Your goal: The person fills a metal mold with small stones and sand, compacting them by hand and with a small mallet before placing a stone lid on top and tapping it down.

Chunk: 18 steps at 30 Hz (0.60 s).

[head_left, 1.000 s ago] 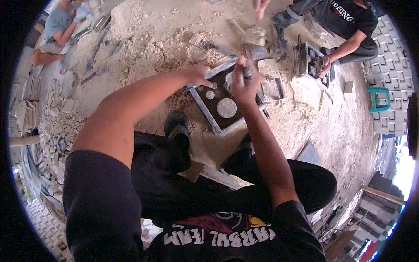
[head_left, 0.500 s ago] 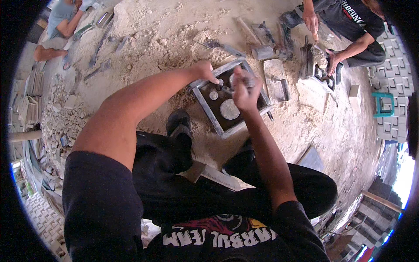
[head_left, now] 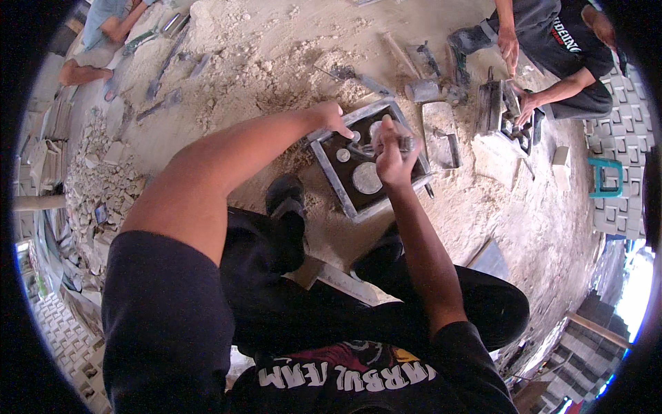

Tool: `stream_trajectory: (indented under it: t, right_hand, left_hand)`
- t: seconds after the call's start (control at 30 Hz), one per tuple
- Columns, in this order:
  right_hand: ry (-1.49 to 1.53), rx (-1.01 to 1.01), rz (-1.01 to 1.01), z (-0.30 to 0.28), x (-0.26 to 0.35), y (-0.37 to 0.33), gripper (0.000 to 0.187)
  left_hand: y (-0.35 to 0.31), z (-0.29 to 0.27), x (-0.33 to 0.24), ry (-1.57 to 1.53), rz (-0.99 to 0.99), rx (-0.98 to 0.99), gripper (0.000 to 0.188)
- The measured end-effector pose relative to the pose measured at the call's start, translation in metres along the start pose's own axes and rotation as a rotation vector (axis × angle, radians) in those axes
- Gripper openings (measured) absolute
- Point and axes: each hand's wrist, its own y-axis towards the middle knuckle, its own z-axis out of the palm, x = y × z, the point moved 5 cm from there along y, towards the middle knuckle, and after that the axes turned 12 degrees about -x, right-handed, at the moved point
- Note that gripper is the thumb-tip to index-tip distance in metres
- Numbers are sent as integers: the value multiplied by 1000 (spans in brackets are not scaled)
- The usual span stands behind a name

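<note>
A square grey frame [head_left: 333, 181] packed with dark sand lies on the ground before me. Pale round discs are set in the sand; the large disc [head_left: 367, 178] is at its near side and a small disc [head_left: 343, 156] farther left. My left hand [head_left: 332, 117] is closed over the frame's far-left edge, thumb reaching inside beside a small round piece [head_left: 354, 136]. Over the right part of the frame, my right hand [head_left: 396, 157] is in a fist round a grey metal tool [head_left: 407, 143]. Motion blur and my fingers hide most of that tool.
A co-worker's hand [head_left: 528, 107] works at another mould box [head_left: 491, 103] at far right. Metal tools and a cylinder [head_left: 422, 90] lie beyond my frame. Rubble [head_left: 103, 186] is at left, a teal stool [head_left: 606, 177] at right. Another person sits far left.
My right fist, with the tool, has shifted slightly over the frame. My left hand keeps its place at the edge. The co-worker's hands have moved at their box. The view has shifted a little.
</note>
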Motion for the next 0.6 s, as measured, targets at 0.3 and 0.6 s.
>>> stream_trajectory:
  t: [0.3, 0.6]
  right_hand:
    - [-219, 58, -221, 12, -22, 18, 32]
    - [-100, -3, 28, 31, -8, 23, 36]
  left_hand:
    - [4, -3, -7, -76, -59, 125, 99]
    - [-6, 2, 16, -347, -127, 104, 105]
